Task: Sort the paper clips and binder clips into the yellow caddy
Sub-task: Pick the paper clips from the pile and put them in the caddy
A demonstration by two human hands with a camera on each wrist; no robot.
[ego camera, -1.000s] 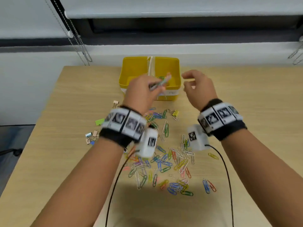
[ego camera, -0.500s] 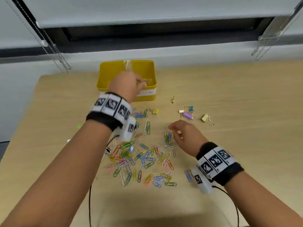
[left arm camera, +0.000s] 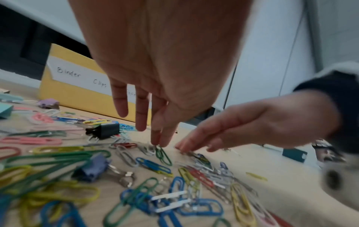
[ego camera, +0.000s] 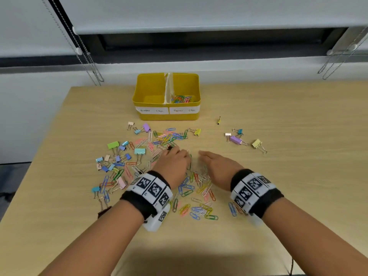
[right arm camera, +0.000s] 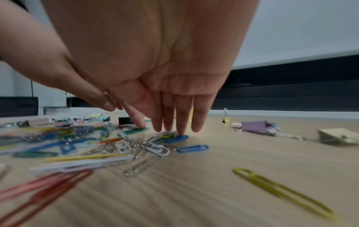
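While half a second ago the left hand (ego camera: pixel 173 164) was up at the yellow caddy (ego camera: pixel 167 116) and the right hand (ego camera: pixel 220 168) was already low on the table (ego camera: pixel 298 176), now both hands are down side by side over the heap of paper clips (ego camera: pixel 191 188) in the middle of the table. The left hand has come back from the caddy. Its fingers are nearly straight and point down; thumb and forefinger tips meet at the end of a green paper clip (left arm camera: pixel 163 155), and I cannot tell if they already pinch it. This clip lies flat, with its long axis running from the fingertips toward the near edge of the table. The right hand is flat, with straight fingers (right arm camera: pixel 179 119) close together, and their tips touch the table and a blue paper clip (right arm camera: pixel 176 139) at the right side of the heap.

The caddy stands at the far edge of the table, its long side parallel to that edge. Its right compartment, labelled for paper clips, holds some clips (ego camera: pixel 180 99); the left one, labelled for binder clips, shows only its yellow floor. Binder clips (ego camera: pixel 117 154) lie scattered toward the left edge, and a smaller group (ego camera: pixel 239 139) lies toward the right.
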